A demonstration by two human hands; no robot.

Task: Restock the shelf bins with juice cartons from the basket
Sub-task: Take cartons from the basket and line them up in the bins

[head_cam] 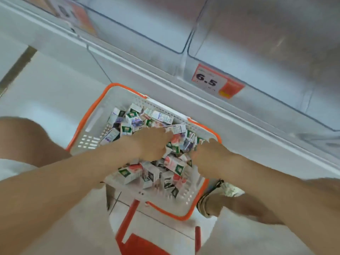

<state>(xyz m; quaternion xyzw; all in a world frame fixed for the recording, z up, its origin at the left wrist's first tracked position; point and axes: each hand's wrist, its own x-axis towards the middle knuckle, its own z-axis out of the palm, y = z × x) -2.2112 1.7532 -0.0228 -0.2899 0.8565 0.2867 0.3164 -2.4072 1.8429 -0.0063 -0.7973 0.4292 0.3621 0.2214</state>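
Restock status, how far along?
Done: nothing evident; the clear shelf bins look bare, though blurred. In hand: left hand and right hand reach into the basket, grip hidden. Left: its whole heap of juice cartons to shelve.

White shorts (12,167), cream sneaker (231,189), striped sock (203,206).

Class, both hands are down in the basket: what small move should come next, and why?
Probably grip some cartons and lift: the left hand and right hand lie among them in the basket, and the bin above shows no cartons.
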